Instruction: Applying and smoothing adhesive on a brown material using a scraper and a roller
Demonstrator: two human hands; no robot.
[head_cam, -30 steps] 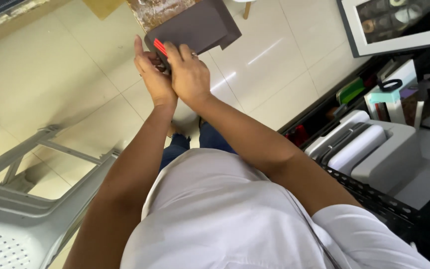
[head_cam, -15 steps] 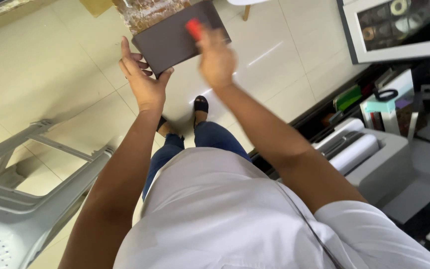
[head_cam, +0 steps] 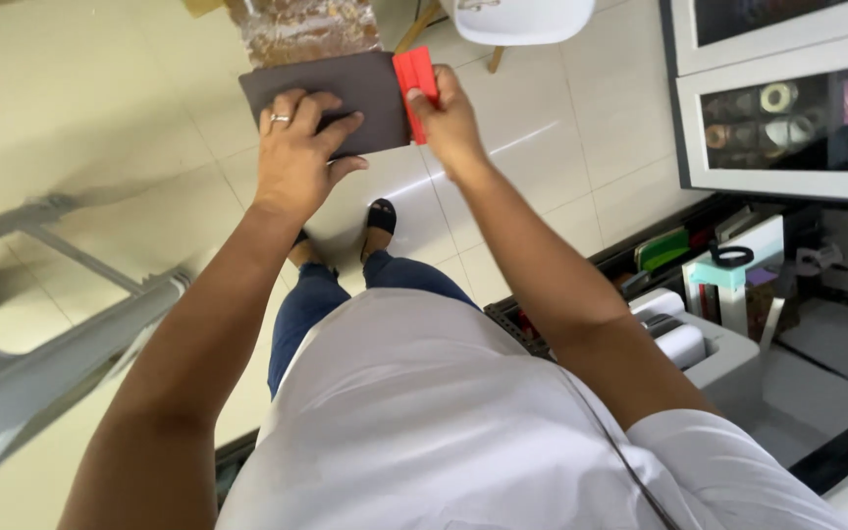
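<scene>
- Since half a second ago, the left hand [head_cam: 296, 147] has come down from beside the board [head_cam: 331, 98] and now lies flat on top of it, while the right hand [head_cam: 449, 123] has carried the scraper [head_cam: 415, 77] from the board's middle to its right edge.
- Left hand: fingers spread and laid open across the dark board, pressing on it; a ring [head_cam: 280, 119] shows on one finger.
- Right hand: fingers closed around the red scraper, which stands upright against the board's right side.
- Hands are apart, one on each half of the board.
- Board: a dark grey-brown rectangle held out in front of the person, above the floor [head_cam: 100, 118]; a mottled brown panel [head_cam: 306, 29] shows just beyond its far edge.
- Surface: whether anything carries the board from below, I cannot tell.
- Room: pale glossy floor tiles, a grey plastic chair [head_cam: 41, 324] at the left, a white chair [head_cam: 512, 18] at the top.
- At the right, a white-framed cabinet [head_cam: 787, 137] with tape rolls behind glass, and a cluttered shelf [head_cam: 738, 285] holding scissors [head_cam: 730, 257].
</scene>
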